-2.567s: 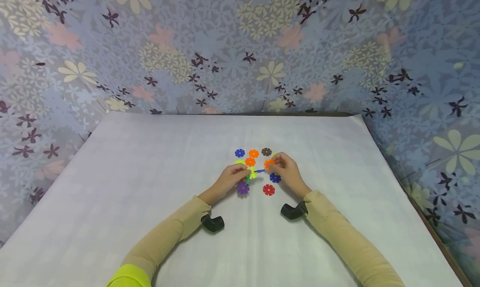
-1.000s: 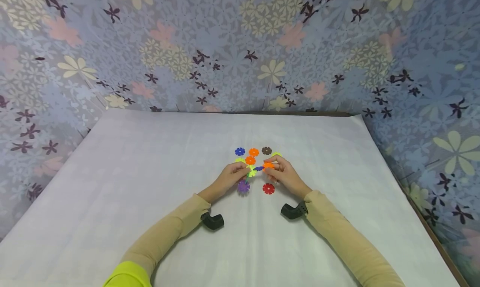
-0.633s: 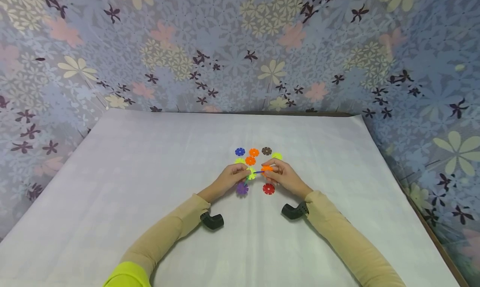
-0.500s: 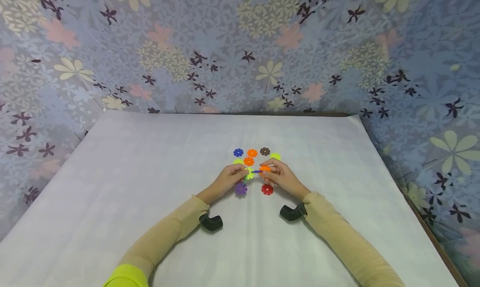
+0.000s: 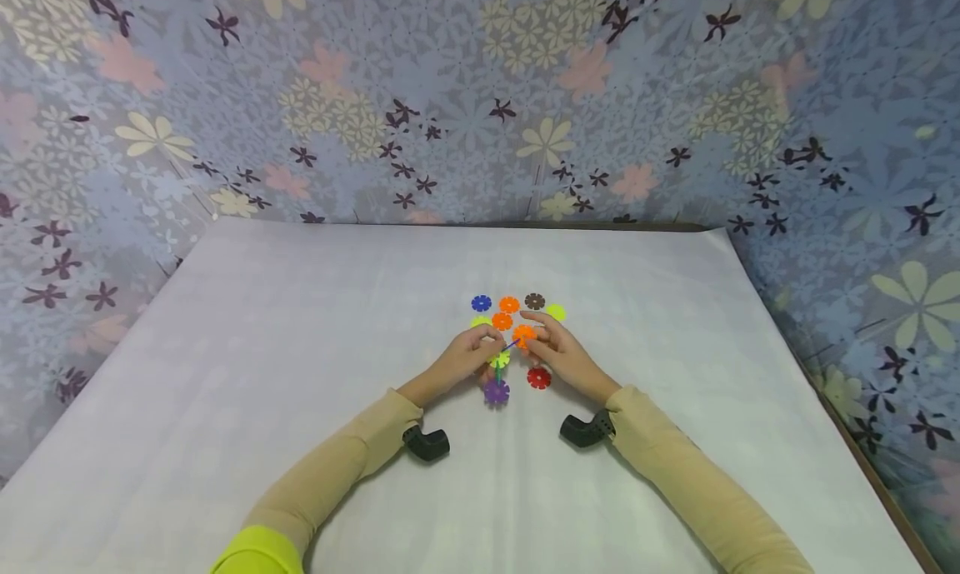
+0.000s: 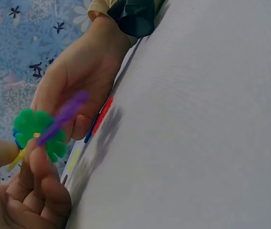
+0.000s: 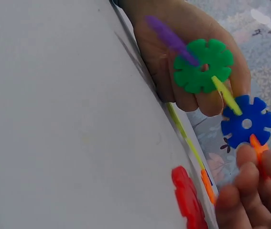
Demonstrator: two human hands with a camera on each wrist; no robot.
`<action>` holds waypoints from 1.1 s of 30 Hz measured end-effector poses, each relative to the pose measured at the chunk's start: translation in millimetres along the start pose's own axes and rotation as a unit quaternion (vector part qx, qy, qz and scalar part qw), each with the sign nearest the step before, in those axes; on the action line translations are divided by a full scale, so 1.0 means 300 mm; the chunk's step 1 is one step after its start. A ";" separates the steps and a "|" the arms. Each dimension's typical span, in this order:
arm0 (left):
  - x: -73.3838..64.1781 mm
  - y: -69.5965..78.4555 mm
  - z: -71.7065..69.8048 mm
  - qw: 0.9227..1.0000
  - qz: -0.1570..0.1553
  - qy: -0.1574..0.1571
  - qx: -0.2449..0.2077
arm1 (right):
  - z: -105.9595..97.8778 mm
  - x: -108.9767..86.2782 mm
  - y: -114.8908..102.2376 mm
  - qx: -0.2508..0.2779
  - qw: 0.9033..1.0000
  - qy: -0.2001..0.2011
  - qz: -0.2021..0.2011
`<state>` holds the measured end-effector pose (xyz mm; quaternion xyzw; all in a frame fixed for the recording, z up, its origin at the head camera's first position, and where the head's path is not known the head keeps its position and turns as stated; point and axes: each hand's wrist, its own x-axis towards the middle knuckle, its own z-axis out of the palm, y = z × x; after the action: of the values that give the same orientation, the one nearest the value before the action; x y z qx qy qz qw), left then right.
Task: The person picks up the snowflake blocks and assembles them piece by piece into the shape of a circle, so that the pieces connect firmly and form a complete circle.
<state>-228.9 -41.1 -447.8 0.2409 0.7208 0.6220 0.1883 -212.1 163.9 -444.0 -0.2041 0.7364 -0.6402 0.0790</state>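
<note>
- Disc chain (image 5: 499,359): held above counter (image 5: 337,307), well short of its far edge
- Left hand (image 5: 467,356): finger and thumb pinching yellow disc (image 6: 16,160)
- Right hand (image 5: 564,351): pinching orange disc (image 5: 524,336), index finger raised
- Risk: twisting or uneven pushing could pop a slot joint, dropping purple disc (image 5: 497,392) onto the counter

From the near side, the head view looks far and down across the white-covered rectangular table (image 5: 337,307); the wrist views, close and tilted, face inward from left and right, sharing the green, round, notched plastic disc (image 6: 27,121).
</note>
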 end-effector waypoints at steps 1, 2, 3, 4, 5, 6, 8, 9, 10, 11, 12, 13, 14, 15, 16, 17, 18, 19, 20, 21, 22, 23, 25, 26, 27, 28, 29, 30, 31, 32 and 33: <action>0.001 -0.001 0.000 1.000 0.001 -0.003 0.013 | 0.003 -0.002 -0.007 0.006 1.000 0.008 -0.001; 0.001 -0.001 0.000 1.000 0.000 -0.008 0.021 | 0.007 -0.004 -0.013 0.015 1.000 0.016 -0.002; 0.000 0.000 0.000 1.000 0.001 -0.012 0.027 | 0.012 -0.007 -0.023 0.021 0.999 0.024 -0.005; -0.001 0.001 -0.001 0.999 0.002 -0.016 0.033 | 0.019 -0.011 -0.034 0.023 0.999 0.031 -0.008; -0.003 0.001 -0.001 0.999 0.006 -0.020 0.037 | 0.027 -0.015 -0.046 0.021 0.999 0.036 -0.012; -0.008 0.014 -0.002 0.999 0.006 -0.024 0.043 | 0.035 -0.019 -0.059 0.017 0.999 0.039 -0.018; -0.021 0.045 -0.002 0.998 0.008 -0.030 0.049 | 0.048 -0.024 -0.073 0.004 0.999 0.044 -0.030; -0.027 0.060 -0.003 0.998 0.011 -0.033 0.052 | 0.050 -0.022 -0.065 -0.002 0.998 0.047 -0.037; -0.033 0.077 -0.003 0.998 0.014 -0.034 0.055 | 0.051 -0.020 -0.056 -0.015 0.998 0.050 -0.045; -0.038 0.093 -0.002 0.998 0.016 -0.032 0.055 | 0.049 -0.017 -0.047 -0.035 0.997 0.052 -0.051; -0.042 0.108 -0.001 0.998 0.018 -0.027 0.056 | 0.045 -0.014 -0.039 -0.065 0.995 0.054 -0.054; -0.043 0.109 -0.001 0.998 0.021 -0.018 0.055 | 0.038 -0.010 -0.033 -0.104 0.992 0.052 -0.054; -0.042 0.108 0.000 0.998 0.024 -0.009 0.052 | 0.030 -0.006 -0.028 -0.147 0.987 0.046 -0.053; -0.037 0.098 0.000 0.999 0.025 0.000 0.048 | 0.022 -0.003 -0.028 -0.194 0.979 0.037 -0.049; -0.032 0.088 0.000 0.999 0.025 0.011 0.044 | 0.014 -0.002 -0.041 -0.245 0.968 0.025 -0.043; -0.027 0.074 -0.001 0.999 0.026 0.021 0.042 | 0.006 -0.001 -0.055 -0.292 0.956 0.008 -0.035; -0.021 0.059 -0.001 0.998 0.024 0.030 0.040 | -0.001 -0.002 -0.068 -0.330 0.944 -0.015 -0.021; -0.016 0.047 -0.002 0.998 0.022 0.039 0.041 | -0.009 -0.004 -0.083 -0.358 0.933 -0.040 -0.005; -0.011 0.036 -0.003 0.998 0.020 0.046 0.041 | -0.015 -0.005 -0.096 -0.374 0.925 -0.066 0.012; -0.005 0.024 -0.005 0.998 0.019 0.052 0.041 | -0.021 -0.007 -0.106 -0.381 0.920 -0.089 0.031; -0.004 0.019 -0.004 0.997 0.019 0.057 0.041 | -0.027 -0.009 -0.114 -0.382 0.916 -0.109 0.050; -0.002 0.015 -0.004 0.997 0.020 0.059 0.043 | -0.032 -0.012 -0.119 -0.376 0.915 -0.126 0.069; 0.000 0.011 -0.002 0.997 0.020 0.060 0.043 | -0.040 -0.017 -0.120 -0.355 0.918 -0.148 0.095; 0.001 0.008 -0.001 0.997 0.019 0.058 0.042 | -0.043 -0.018 -0.117 -0.340 0.923 -0.150 0.098; 0.001 0.007 0.000 0.997 0.017 0.057 0.041 | -0.046 -0.019 -0.112 -0.326 0.928 -0.151 0.100; 0.001 0.007 0.000 0.998 0.015 0.055 0.041 | -0.049 -0.020 -0.105 -0.315 0.932 -0.152 0.097; 0.001 0.007 0.001 0.997 0.012 0.056 0.042 | -0.051 -0.019 -0.097 -0.305 0.936 -0.151 0.090; 0.000 0.010 0.001 0.997 0.009 0.058 0.040 | -0.054 -0.018 -0.087 -0.293 0.941 -0.146 0.081; -0.002 0.014 0.001 0.997 0.006 0.059 0.038 | -0.057 -0.016 -0.074 -0.280 0.948 -0.137 0.069; -0.003 0.019 0.001 0.998 0.005 0.061 0.036 | -0.058 -0.014 -0.062 -0.264 0.955 -0.122 0.060; -0.009 0.033 0.002 0.997 0.006 0.065 0.037 | -0.060 -0.013 -0.048 -0.244 0.963 -0.104 0.049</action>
<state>-225.2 -41.0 -438.2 0.2112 0.7528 0.6102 0.1278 -212.5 180.3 -427.5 -0.2465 0.8669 -0.4120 0.1339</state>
